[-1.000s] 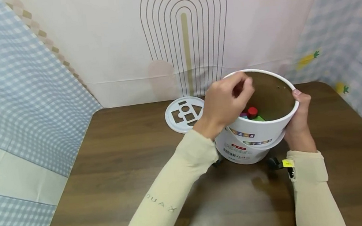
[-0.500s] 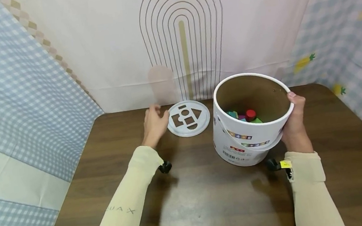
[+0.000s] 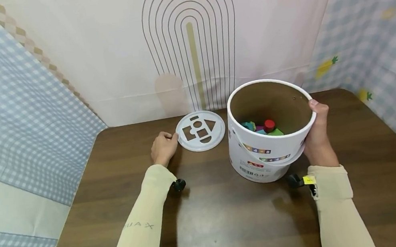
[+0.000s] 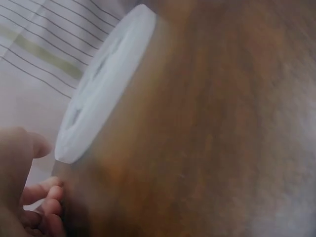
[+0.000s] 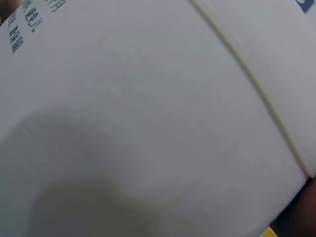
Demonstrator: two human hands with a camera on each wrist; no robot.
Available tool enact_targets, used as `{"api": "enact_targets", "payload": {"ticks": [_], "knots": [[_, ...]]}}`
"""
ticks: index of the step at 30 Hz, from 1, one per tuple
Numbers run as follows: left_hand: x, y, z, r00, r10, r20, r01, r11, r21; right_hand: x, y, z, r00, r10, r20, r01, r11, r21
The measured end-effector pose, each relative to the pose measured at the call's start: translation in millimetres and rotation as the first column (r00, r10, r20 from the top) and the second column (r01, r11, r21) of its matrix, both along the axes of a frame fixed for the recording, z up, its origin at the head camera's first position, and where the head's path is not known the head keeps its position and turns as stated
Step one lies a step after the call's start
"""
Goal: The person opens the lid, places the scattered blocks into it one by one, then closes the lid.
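Note:
At the left edge of a round white lid (image 3: 193, 143) with cut-out shapes, my left hand (image 3: 164, 148) has its fingertips right by the rim. In the left wrist view the thumb and the loosely bent fingers (image 4: 53, 193) stand apart, just short of the lid (image 4: 106, 94). My right hand (image 3: 318, 135) grips the right side of a white bucket (image 3: 255, 155), thumb over the rim. Its other fingers are mostly hidden behind the wall. Inside lie coloured blocks, among them a red one (image 3: 269, 125) and a green one (image 3: 276, 132). The bucket wall (image 5: 128, 98) fills the right wrist view.
Both the lid and the bucket are on a brown wooden table (image 3: 215, 218), toward its back. Behind it hangs a pale curtain (image 3: 115, 59) with an arch pattern. Blue checked cloth (image 3: 18, 98) closes off the left side, with similar cloth at right.
My left hand has left the bucket opening, swung left and come down beside the lid's left edge. The right hand keeps its grip on the bucket. The head view has shifted slightly.

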State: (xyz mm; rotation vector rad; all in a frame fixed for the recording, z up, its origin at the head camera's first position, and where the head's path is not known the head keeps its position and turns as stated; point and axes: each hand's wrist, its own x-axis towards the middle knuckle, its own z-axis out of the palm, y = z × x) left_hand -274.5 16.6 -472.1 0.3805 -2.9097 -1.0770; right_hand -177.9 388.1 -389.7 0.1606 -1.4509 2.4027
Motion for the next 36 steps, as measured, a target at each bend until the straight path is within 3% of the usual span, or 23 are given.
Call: {"api": "enact_targets", "payload": {"ticks": [5, 14, 19, 27, 33, 36], "knots": [[0.8, 0.6, -3.0, 0.999, -0.003, -0.032, 0.002, 0.999, -0.037, -1.1, 1.1, 1.0, 1.000, 0.011, 0.001, -0.011, 1.000, -0.010], [5.4, -3.2, -4.8, 0.996, -0.010, -0.085, 0.008, 1.000, -0.020, -1.5, 3.6, 0.7, 1.000, -0.009, 0.018, 0.008, 0.999, 0.048], [7.5, -9.2, -4.7, 0.993, -0.032, -0.114, 0.027, 0.999, -0.040, -1.2, 3.3, 0.1, 1.000, 0.001, 0.020, -0.001, 1.000, 0.027], [11.2, -14.7, 3.4, 0.992, -0.106, -0.073, 0.094, 0.984, -0.153, 0.2, 1.6, -0.9, 0.999, 0.002, 0.038, -0.002, 1.000, 0.023], [14.5, -15.5, 8.5, 0.996, -0.086, -0.033, 0.083, 0.993, -0.079, 0.6, 2.9, -0.4, 0.999, 0.002, 0.033, -0.004, 0.997, 0.079], [16.2, -16.5, 11.0, 0.997, -0.055, -0.046, 0.057, 0.997, 0.058, 0.9, 2.9, 0.4, 0.999, 0.003, 0.033, -0.005, 0.997, 0.081]]}}
